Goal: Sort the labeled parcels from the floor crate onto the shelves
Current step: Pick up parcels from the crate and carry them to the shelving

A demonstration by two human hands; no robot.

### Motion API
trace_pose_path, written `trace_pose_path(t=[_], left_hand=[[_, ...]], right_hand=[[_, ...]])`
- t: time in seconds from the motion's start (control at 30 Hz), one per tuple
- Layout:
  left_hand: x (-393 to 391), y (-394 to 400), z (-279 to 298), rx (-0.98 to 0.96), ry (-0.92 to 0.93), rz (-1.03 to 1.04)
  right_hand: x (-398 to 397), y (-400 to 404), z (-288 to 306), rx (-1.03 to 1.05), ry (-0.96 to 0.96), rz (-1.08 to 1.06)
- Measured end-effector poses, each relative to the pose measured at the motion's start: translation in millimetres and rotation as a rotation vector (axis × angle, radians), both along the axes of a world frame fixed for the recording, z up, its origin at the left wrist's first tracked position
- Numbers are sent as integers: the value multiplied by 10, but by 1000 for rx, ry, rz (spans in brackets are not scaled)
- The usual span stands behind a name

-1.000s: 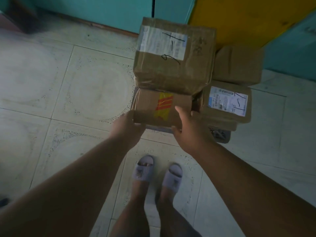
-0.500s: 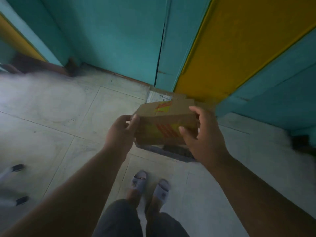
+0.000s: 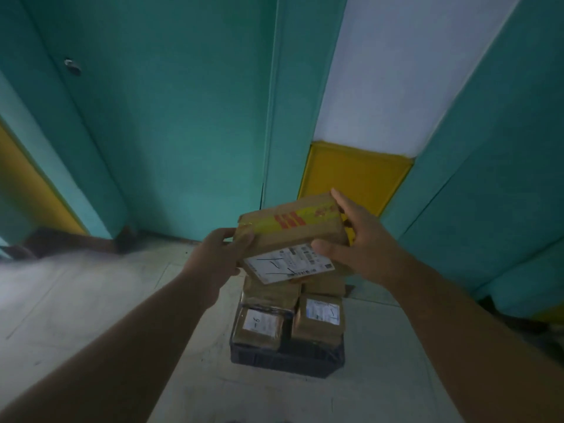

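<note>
Open room: pale tiled floor lies bare to the left of and below both grips; teal wall panels with a yellow panel stand beyond them.
Edges: the dark plastic floor crate sits directly beneath the grips, its near rim toward the person, well apart from the held parcel.
Held parcel: a brown cardboard box with yellow-and-red tape is lifted between the two grips, tilted, with its white printed label with black pen strokes facing down toward the camera.
Left hand: grip pinching the box's left end, thumb on its near face.
Right hand: grip clamped on the box's right end, fingers spread over the top edge, thumb under the label side.
Remaining parcels: brown cardboard boxes with white labels fill the crate below the grips, packed touching one another.
</note>
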State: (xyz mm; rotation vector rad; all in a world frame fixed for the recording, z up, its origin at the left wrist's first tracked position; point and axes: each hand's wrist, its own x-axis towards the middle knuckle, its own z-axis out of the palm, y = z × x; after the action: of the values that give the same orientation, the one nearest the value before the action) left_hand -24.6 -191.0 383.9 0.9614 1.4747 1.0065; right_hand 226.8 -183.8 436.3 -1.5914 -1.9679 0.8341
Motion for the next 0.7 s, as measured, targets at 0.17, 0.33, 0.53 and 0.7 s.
trace_pose_path(t=[0.17, 0.33, 0.53, 0.7], left_hand=[[-178, -52, 189, 14, -129, -158], [-425, -124, 129, 70, -256, -378], [-474, -120, 106, 104, -337, -252], [-349, 32, 317, 150, -260, -312]], right_hand=[[-239, -59, 240, -41, 226, -246], [-510, -122, 230, -2, 304, -433], [-753, -245, 10, -5, 250, -533], [-625, -345, 54, 4, 199, -569]])
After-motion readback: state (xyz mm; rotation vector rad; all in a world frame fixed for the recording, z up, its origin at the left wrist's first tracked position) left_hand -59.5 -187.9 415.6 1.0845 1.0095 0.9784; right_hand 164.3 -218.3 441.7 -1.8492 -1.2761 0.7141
